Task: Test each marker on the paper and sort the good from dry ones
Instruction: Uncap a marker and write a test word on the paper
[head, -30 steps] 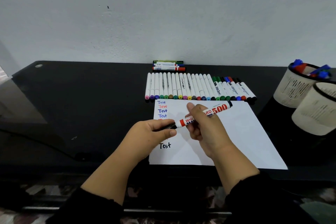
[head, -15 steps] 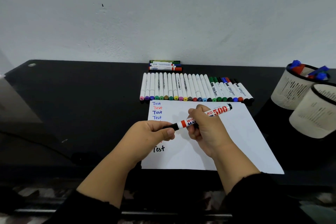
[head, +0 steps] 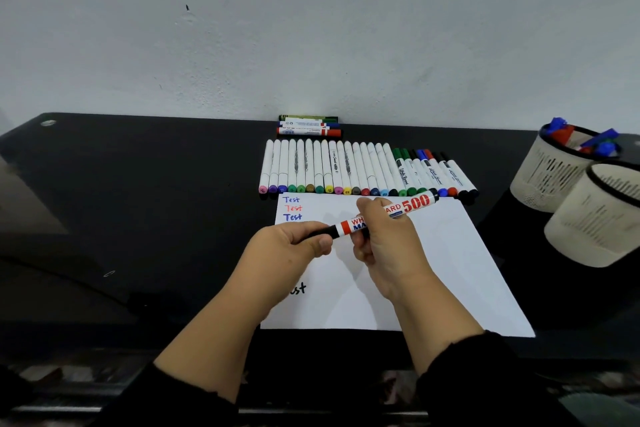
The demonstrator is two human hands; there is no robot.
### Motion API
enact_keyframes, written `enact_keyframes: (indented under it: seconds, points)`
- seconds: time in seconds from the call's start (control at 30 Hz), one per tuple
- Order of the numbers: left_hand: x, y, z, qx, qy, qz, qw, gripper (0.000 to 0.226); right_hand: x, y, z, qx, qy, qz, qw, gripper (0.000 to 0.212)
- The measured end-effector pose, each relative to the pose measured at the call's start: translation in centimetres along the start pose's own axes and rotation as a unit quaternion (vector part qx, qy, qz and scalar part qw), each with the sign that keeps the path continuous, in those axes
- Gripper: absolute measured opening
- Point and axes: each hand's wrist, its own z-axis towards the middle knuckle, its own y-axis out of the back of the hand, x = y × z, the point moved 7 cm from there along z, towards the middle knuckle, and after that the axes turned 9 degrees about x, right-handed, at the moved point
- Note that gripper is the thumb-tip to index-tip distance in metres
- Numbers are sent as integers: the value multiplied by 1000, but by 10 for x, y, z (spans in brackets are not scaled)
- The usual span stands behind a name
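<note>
A white whiteboard marker with red "500" print is held slantwise above the white paper. My right hand grips its barrel. My left hand grips its black cap end at the lower left. The paper carries several "Test" words in blue, red and black down its left side, some hidden by my hands. Behind the paper lies a row of several markers with coloured caps.
Three more markers lie stacked by the wall. Two beige pen holders stand at the right: the far one holds several red and blue markers, the near one shows no contents. All rests on a black desk.
The view shifted slightly. Both hands keep their hold on the marker at about the same spot over the paper; cap and barrel stay together.
</note>
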Motion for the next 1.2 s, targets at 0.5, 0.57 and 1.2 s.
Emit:
enact_keyframes:
  seconds: [0.5,0.57,1.2]
  points:
    - [-55,-13,7,21,-48,139,989,23,68,19,-30,-114,286,-622,720,27]
    - [-69,-22,13,46,-72,129,988,23,84,29,-27,-139,294,-648,689,23]
    - [-69,-173,163,50,-152,509,846,62,176,204,-8,-267,235,-455,816,15]
